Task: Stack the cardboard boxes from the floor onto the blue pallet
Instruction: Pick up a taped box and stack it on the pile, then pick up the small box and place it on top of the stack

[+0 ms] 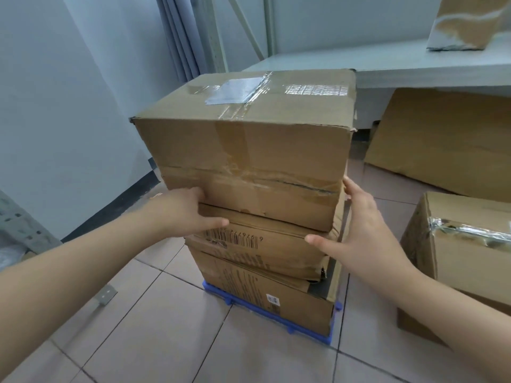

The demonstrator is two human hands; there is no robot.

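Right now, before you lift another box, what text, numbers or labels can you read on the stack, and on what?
"6 97677…": barcode digits, upside down, on the middle box; the rest is blurred.
Printed lines on the bottom box: too blurred to read.
On it, a small white sticker: too small.
On the top box, pale labels: nothing legible.

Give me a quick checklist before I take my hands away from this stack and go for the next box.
1. Top box resting on middle box: ok.
2. Middle box's near right corner sound: not ok, it looks buckled.
3. Blue pallet under bottom box: ok.
4. Left hand at top box's lower left corner, fingers hidden: grip cannot tell.
5. Right hand open beside the stack: ok.
6. Taped box on the floor at right, nothing on it: ok.
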